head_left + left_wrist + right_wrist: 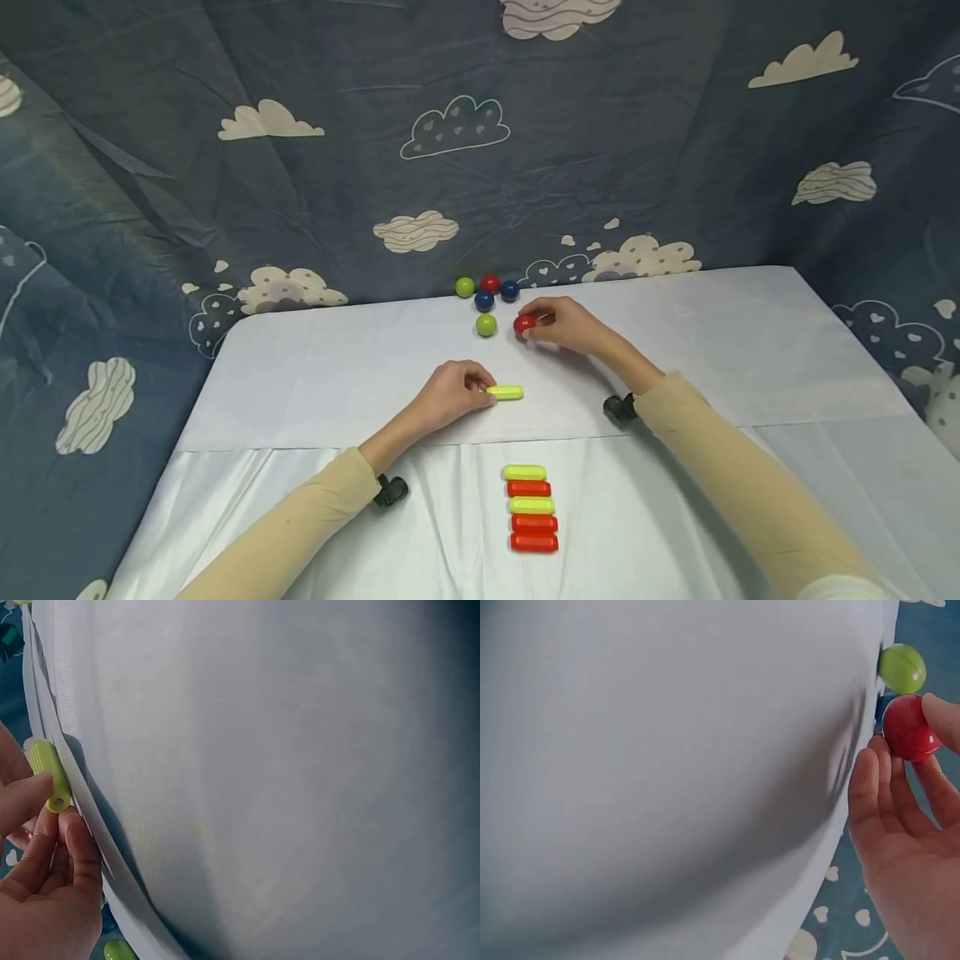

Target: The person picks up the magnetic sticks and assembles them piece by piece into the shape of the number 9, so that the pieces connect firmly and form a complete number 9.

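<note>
In the head view my left hand [454, 397] pinches one end of a yellow plastic bar [507, 392] over the white cloth. Up close in the left wrist view, the same yellow bar [49, 774] looks ridged, with a small hole at its end. My right hand [564, 323] grips a shiny red ball [523, 325] further back on the table. A green ball [486, 324] lies just left of it. The right wrist view shows the red ball [911, 729] between thumb and fingers, with a green ball [902, 668] beyond.
Behind the hands, a green ball [465, 287], a red ball [490, 284] and two blue balls, one a blue ball [483, 302], cluster near the cloud-patterned curtain [337, 183]. Nearer the front, red and yellow bars [532, 505] form a column on the white tablecloth [300, 383].
</note>
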The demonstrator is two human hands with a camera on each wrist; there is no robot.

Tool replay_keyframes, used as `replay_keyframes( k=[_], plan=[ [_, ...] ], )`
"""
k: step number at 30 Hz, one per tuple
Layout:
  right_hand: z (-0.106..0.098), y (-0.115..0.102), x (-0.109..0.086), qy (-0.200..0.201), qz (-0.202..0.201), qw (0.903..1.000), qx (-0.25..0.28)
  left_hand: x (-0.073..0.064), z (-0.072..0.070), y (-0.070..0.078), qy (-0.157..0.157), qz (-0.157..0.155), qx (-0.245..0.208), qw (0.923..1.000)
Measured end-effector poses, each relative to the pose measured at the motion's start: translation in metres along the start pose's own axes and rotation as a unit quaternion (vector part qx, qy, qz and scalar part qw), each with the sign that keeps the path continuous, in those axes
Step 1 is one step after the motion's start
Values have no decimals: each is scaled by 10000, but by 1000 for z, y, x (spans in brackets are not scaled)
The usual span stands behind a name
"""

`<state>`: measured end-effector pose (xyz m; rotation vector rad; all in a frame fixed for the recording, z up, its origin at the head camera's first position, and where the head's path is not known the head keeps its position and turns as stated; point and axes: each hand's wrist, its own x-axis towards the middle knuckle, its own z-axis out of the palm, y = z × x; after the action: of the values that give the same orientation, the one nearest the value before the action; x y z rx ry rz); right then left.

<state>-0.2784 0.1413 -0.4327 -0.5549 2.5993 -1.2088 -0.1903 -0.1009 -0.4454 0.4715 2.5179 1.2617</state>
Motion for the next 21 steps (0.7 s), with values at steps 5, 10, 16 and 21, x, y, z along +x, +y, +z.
replay_keyframes(
  k=[5, 10, 16, 21],
  plan=[
    [-2, -3, -21, -126, 15, 9999, 64, 0, 0, 0, -13, 31, 19, 10000],
    [1, -5, -41, -291, -33, 9995, 140, -1, 0, 0, 26, 51, 43, 10000],
    [8, -7, -62, -395, -47, 9989, 234, -2, 0, 0, 28, 49, 38, 10000],
    [16, -7, -73, -467, -107, 9988, 91, -1, 0, 0, 41, 108, 7, 9999]
  ],
)
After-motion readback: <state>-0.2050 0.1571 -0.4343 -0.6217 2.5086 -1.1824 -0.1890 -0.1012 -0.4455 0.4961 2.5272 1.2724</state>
